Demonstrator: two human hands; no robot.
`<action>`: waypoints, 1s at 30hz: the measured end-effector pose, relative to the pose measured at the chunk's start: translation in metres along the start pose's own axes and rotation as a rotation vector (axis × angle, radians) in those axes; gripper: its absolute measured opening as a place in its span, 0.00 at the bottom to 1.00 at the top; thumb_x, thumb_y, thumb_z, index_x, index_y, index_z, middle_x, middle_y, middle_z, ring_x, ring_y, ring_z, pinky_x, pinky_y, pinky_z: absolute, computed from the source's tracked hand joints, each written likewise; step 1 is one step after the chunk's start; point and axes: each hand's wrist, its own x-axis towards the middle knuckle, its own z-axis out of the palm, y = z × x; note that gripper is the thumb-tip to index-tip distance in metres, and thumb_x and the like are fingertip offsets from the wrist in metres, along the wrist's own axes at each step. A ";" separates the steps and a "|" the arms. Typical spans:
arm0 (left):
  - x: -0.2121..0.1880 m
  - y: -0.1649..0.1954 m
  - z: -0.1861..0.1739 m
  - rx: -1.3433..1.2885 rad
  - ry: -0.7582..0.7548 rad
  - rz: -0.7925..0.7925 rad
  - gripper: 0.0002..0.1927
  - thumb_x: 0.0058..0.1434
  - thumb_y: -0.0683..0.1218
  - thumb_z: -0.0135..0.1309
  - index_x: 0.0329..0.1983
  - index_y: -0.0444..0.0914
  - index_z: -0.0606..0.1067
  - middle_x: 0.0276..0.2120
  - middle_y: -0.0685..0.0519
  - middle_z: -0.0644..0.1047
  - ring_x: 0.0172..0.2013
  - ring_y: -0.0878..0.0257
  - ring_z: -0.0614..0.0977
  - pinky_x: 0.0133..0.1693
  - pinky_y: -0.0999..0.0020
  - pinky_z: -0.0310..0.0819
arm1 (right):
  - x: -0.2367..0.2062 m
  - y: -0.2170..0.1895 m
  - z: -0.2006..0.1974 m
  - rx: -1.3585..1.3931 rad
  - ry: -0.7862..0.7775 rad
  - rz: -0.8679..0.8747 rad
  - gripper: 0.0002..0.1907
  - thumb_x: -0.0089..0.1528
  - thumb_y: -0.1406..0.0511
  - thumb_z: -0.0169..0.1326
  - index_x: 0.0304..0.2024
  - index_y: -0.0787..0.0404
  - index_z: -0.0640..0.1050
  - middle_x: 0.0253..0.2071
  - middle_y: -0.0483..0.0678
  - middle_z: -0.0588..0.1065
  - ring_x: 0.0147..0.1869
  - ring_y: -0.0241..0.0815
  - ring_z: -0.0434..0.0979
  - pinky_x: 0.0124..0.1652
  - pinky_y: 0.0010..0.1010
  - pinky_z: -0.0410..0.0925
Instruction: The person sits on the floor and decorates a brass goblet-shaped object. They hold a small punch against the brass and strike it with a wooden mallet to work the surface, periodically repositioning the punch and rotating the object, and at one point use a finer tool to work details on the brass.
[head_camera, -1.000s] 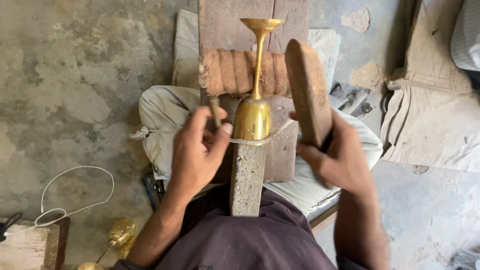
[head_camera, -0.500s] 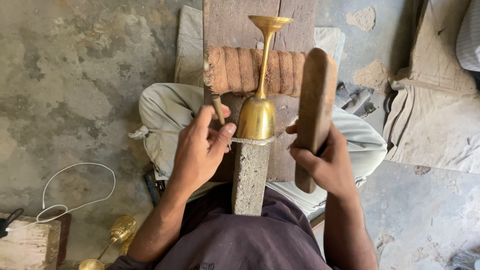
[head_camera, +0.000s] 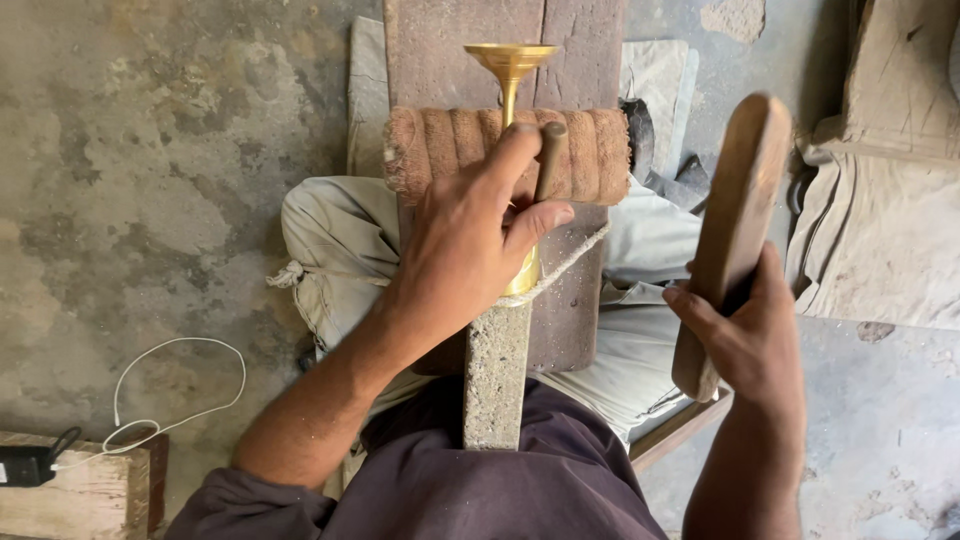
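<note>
Left hand (head_camera: 465, 250) shifted onto brass goblet (head_camera: 512, 75), gripping; right hand (head_camera: 745, 335) grip holds wooden paddle (head_camera: 735, 225).

Brass goblet (head_camera: 512, 70) lying on stake, wooden mallet (head_camera: 732, 235) raised upright

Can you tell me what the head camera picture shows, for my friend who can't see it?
The left hand covers a shiny brass goblet lying on a stone bar and a rolled mat. The right hand holds a wooden paddle up beside it.
</note>
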 end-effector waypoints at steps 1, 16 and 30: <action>0.003 0.004 0.001 0.021 -0.015 0.011 0.20 0.65 0.46 0.63 0.53 0.34 0.68 0.30 0.49 0.80 0.31 0.61 0.86 0.27 0.66 0.78 | 0.004 0.000 -0.007 -0.022 -0.008 0.008 0.28 0.54 0.68 0.68 0.52 0.66 0.69 0.40 0.51 0.78 0.43 0.40 0.80 0.44 0.34 0.75; 0.013 0.018 0.018 0.183 -0.049 0.001 0.21 0.66 0.43 0.65 0.52 0.32 0.66 0.30 0.45 0.79 0.30 0.57 0.85 0.26 0.62 0.77 | 0.068 -0.071 -0.056 -0.094 -0.026 -0.593 0.23 0.61 0.76 0.59 0.57 0.72 0.68 0.45 0.54 0.76 0.48 0.44 0.80 0.48 0.35 0.76; 0.028 0.027 0.021 0.198 -0.237 -0.112 0.18 0.63 0.44 0.62 0.49 0.33 0.68 0.28 0.46 0.79 0.27 0.59 0.84 0.23 0.64 0.78 | 0.086 -0.075 -0.056 -0.432 -0.008 -0.549 0.23 0.56 0.75 0.55 0.54 0.67 0.70 0.41 0.55 0.76 0.40 0.51 0.80 0.37 0.43 0.73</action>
